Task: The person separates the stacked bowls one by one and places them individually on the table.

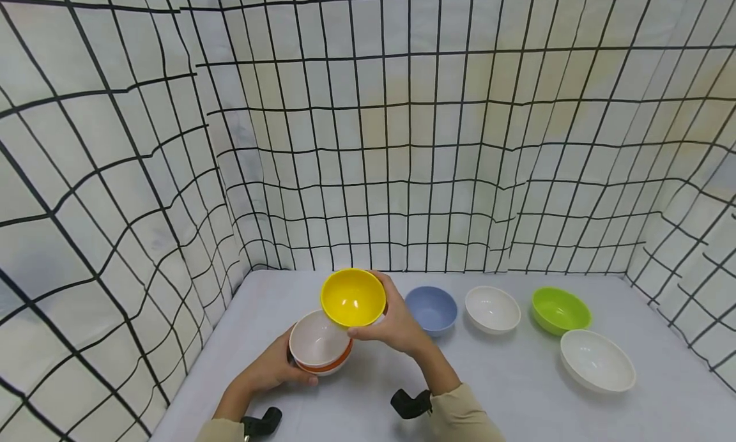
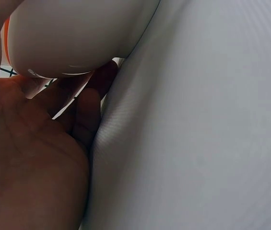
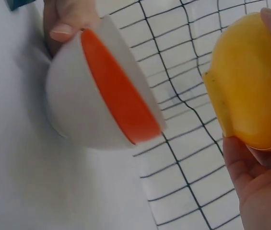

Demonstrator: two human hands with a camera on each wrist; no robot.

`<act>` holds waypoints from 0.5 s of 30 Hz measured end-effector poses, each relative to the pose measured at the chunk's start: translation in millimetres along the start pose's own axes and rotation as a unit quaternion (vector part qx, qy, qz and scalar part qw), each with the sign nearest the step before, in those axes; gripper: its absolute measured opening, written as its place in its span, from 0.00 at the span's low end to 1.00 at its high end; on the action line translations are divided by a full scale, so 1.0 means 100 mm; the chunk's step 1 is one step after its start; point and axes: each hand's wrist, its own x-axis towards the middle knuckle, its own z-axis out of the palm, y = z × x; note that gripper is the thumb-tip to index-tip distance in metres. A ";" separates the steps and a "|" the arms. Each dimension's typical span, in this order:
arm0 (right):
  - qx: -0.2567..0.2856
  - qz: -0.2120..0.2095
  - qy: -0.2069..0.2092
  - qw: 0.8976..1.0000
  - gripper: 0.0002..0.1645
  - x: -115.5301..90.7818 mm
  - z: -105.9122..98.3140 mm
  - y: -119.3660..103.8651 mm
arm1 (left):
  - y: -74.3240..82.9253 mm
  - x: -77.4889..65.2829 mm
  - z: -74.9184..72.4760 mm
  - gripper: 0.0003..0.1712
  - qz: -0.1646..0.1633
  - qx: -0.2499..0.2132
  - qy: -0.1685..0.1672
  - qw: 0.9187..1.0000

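Observation:
In the head view my left hand [image 1: 269, 368] grips a nested stack at its left side, thumb in front. The stack's inner white bowl [image 1: 318, 338] sits in an orange bowl [image 3: 113, 88], with an outer white bowl [image 3: 75, 98] around both. My right hand [image 1: 397, 322] holds a yellow bowl [image 1: 352, 297] by its right side, thumb at the lower rim. It hangs over the stack's upper right; whether they touch I cannot tell. The right wrist view shows the yellow bowl's footed underside, apart from the stack. Fingers [image 2: 85, 108] under the outer bowl appear in the left wrist view.
On the white-covered table [image 1: 506, 391] to the right stand a blue bowl [image 1: 431, 309], a white bowl [image 1: 492, 309], a green bowl [image 1: 560, 310] and a wider white bowl [image 1: 598, 361]. Black-gridded white sheeting [image 1: 391, 129] walls the back and sides.

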 end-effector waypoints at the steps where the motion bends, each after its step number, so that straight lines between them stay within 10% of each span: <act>1: -0.002 0.003 0.005 1.000 0.61 0.00 -0.04 -0.02 | 0.00 0.00 0.00 0.65 0.001 -0.002 -0.001 1.000; 15: -0.049 0.041 0.055 0.996 0.67 -0.13 -0.43 -0.10 | -0.03 -0.01 -0.01 0.66 0.005 -0.004 0.005 1.000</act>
